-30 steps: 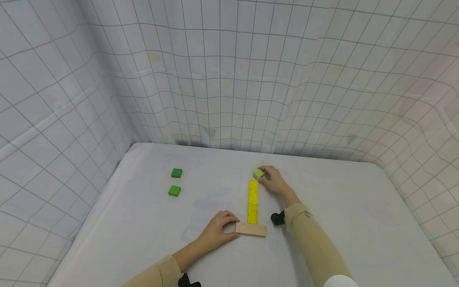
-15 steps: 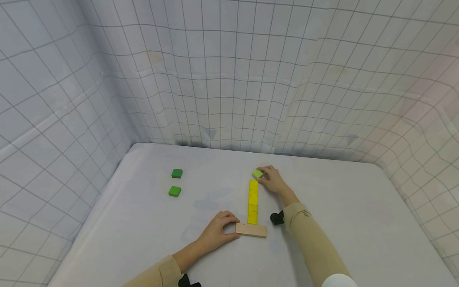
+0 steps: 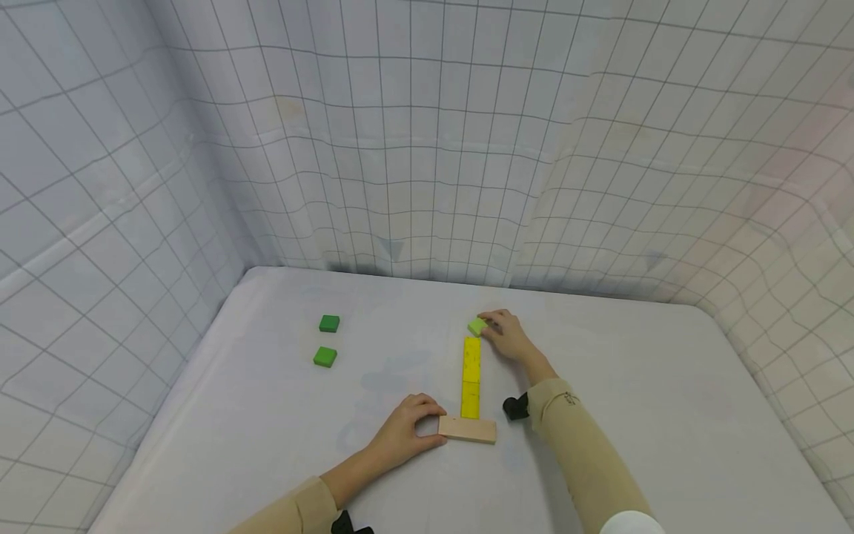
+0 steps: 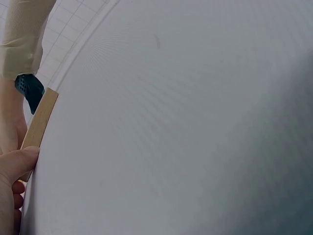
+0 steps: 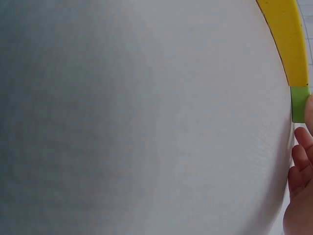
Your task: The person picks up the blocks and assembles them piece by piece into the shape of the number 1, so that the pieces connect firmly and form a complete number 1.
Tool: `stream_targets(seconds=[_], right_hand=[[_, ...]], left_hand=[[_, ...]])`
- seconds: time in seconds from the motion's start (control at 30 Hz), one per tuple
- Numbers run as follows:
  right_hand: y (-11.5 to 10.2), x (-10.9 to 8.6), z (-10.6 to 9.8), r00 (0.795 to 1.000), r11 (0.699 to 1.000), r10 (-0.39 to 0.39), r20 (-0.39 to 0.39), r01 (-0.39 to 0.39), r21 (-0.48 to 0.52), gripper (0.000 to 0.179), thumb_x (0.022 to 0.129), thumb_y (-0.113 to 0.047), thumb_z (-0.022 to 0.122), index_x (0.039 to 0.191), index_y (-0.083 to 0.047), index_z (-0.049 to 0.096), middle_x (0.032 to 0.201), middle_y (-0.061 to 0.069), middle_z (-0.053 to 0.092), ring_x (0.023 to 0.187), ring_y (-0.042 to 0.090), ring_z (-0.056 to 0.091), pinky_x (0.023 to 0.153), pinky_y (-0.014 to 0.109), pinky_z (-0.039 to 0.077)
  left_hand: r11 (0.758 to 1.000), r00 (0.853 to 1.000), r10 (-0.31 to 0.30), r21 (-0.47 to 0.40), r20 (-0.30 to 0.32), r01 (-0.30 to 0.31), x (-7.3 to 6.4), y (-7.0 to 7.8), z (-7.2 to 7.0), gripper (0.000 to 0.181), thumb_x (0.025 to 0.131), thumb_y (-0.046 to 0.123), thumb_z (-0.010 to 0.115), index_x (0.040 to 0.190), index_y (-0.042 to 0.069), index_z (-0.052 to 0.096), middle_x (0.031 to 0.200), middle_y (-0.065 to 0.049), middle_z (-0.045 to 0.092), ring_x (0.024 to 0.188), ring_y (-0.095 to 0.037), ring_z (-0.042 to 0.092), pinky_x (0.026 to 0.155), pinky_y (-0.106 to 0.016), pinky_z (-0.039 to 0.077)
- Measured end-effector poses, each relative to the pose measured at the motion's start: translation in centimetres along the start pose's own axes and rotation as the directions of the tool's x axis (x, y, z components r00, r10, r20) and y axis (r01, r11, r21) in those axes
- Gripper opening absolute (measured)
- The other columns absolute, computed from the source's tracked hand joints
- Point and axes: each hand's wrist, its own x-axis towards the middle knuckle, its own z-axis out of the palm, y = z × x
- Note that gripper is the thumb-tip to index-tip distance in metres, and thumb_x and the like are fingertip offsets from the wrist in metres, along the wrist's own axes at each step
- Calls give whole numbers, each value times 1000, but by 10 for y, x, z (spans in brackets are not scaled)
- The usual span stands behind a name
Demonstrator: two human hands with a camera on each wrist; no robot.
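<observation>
A plain wooden block (image 3: 467, 429) lies crosswise near me on the white table (image 3: 634, 400). My left hand (image 3: 407, 426) grips its left end between thumb and curled fingers; the left wrist view shows the thumb (image 4: 17, 164) against the wooden block (image 4: 40, 122). A long yellow bar (image 3: 471, 377) runs away from the block's middle. At its far end my right hand (image 3: 508, 335) pinches a small light green block (image 3: 477, 326) that sits on the table, touching or nearly touching the bar. In the right wrist view the green block (image 5: 299, 104) meets the yellow bar (image 5: 288, 44), with my fingers (image 5: 301, 166) beside it.
Two dark green square blocks (image 3: 329, 323) (image 3: 325, 356) lie on the table to the left, apart from the hands. Gridded white cloth walls (image 3: 427, 148) close in the table at the back and both sides.
My right hand has nudged the light green block slightly left and nearer, toward the yellow bar's far end. The left hand and the wooden block have stayed put.
</observation>
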Motion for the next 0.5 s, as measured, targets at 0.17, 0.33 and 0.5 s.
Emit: stream_targets(seconds=[0.17, 0.33, 0.5], right_hand=[[1, 0, 0, 1000, 1000, 0, 2, 0, 9, 33, 92, -14, 54, 124, -6, 54, 122, 20, 46, 113, 36, 42, 95, 49, 35], [0, -1, -1, 1000, 1000, 8, 13, -8, 16, 33, 92, -15, 54, 124, -7, 54, 124, 20, 45, 116, 37, 39, 96, 51, 34], [0, -1, -1, 1000, 1000, 9, 21, -9, 4, 33, 92, -16, 54, 124, -7, 54, 125, 20, 44, 117, 38, 38, 97, 52, 33]], left_hand=[[1000, 1000, -1, 4, 2, 1, 0, 0, 0, 30, 73, 23, 77, 99, 12, 67, 97, 6, 58, 89, -10, 48, 78, -27, 45], [1000, 1000, -4, 13, 4, 4, 0, 0, -1, 31, 73, 23, 77, 100, 12, 67, 97, 6, 58, 89, -10, 48, 79, -27, 45], [1000, 1000, -8, 15, 6, 8, 0, 1, -1, 31, 73, 23, 77, 100, 12, 67, 98, 6, 58, 90, -11, 49, 79, -28, 45]])
